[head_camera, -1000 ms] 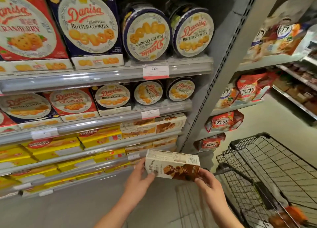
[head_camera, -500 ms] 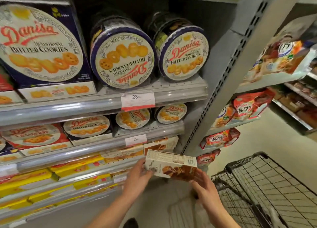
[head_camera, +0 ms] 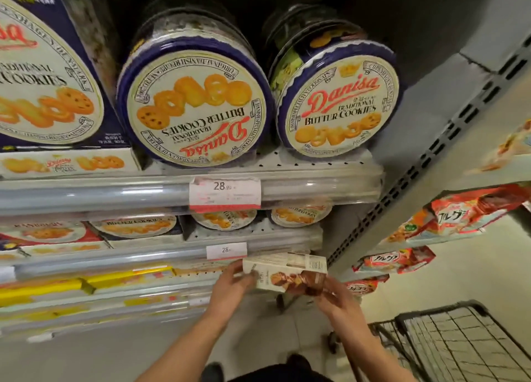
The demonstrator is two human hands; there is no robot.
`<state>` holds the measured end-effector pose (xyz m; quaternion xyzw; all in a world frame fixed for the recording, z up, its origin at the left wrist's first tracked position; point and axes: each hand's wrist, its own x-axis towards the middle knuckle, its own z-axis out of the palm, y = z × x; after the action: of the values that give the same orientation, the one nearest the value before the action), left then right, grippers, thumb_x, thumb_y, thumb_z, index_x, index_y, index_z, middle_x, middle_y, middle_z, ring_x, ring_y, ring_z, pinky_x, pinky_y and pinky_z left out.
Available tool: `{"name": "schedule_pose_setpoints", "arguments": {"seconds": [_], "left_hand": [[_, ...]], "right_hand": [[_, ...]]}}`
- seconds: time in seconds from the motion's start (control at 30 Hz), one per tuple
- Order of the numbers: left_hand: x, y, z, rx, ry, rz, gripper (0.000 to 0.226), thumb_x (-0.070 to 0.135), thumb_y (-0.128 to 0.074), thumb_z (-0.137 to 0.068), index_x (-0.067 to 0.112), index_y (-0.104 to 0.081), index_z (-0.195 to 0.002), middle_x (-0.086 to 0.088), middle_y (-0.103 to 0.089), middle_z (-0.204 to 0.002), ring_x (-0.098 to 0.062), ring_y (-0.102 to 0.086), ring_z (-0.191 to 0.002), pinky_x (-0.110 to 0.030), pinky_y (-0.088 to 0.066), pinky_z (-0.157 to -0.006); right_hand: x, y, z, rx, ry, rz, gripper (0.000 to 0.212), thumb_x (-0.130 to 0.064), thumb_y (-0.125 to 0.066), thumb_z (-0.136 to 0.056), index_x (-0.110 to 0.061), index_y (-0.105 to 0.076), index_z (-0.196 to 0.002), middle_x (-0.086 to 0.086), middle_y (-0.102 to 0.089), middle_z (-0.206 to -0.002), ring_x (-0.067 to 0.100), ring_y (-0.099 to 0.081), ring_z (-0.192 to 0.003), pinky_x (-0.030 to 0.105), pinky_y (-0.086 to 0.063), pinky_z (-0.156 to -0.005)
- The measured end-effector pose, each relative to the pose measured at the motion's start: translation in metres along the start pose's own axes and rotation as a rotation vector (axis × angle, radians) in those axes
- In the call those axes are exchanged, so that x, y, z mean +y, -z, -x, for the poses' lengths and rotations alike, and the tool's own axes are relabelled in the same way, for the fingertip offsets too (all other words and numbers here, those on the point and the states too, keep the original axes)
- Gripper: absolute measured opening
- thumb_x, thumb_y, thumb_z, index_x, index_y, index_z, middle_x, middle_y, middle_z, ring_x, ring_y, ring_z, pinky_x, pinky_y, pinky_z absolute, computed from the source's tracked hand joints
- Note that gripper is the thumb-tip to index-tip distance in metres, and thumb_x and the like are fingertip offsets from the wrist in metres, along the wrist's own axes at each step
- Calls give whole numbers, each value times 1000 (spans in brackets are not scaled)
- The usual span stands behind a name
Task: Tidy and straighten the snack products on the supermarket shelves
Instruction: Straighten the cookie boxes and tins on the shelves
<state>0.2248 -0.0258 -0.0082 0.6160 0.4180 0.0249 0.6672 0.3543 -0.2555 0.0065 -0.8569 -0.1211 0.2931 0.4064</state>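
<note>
A cream and brown biscuit box (head_camera: 286, 271) is held between both hands in front of the third shelf from the top. My left hand (head_camera: 231, 288) grips its left end. My right hand (head_camera: 334, 298) holds its lower right corner from below. On the top shelf (head_camera: 316, 184) stand two round blue butter cookie tins: the left tin (head_camera: 195, 114) has its label upside down, the right tin (head_camera: 337, 108) is nearly upright. A large blue cookie box (head_camera: 43, 80) stands at far left.
Smaller tins (head_camera: 224, 217) and boxes fill the second shelf. Yellow boxes (head_camera: 86, 284) line the lower shelves. A grey upright post (head_camera: 431, 166) divides this bay from cereal bags (head_camera: 459, 217) on the right. A black wire trolley (head_camera: 454, 347) is at bottom right.
The view has moved closer to the shelves and tilted up. Both hands have carried the biscuit box up and in towards the third shelf edge.
</note>
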Motion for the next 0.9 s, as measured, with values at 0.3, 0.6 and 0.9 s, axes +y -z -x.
{"name": "schedule_pose_setpoints", "arguments": {"seconds": [0.3,0.6,0.9], "left_hand": [[-4,-18,-12,188,-10,99,60,57,-64,-55,38,-69,-111,12,-73,-110,-15,-66,-109,-46,-50,-103],[-6,-21,2,103,-58,199,49,26,-62,-75,34,-62,-123,15,-68,-125,-8,-58,-127,-38,-44,-112],[-7,-11,-3,-75,-31,141,74,29,-61,-78,28,-39,-149,12,-46,-150,-4,-39,-142,-40,-29,-123]], "right_hand": [[14,20,-71,-136,102,196,47,-54,-58,-81,-44,-61,-126,-25,-63,-128,-3,-58,-119,38,-48,-106],[-6,17,-76,-81,8,157,51,-14,-73,-89,-12,-49,-133,-6,-61,-120,18,-60,-120,23,-44,-99],[-15,-1,-79,17,-2,21,50,-14,-67,-93,-12,-43,-138,2,-54,-116,20,-52,-107,30,-37,-93]]}}
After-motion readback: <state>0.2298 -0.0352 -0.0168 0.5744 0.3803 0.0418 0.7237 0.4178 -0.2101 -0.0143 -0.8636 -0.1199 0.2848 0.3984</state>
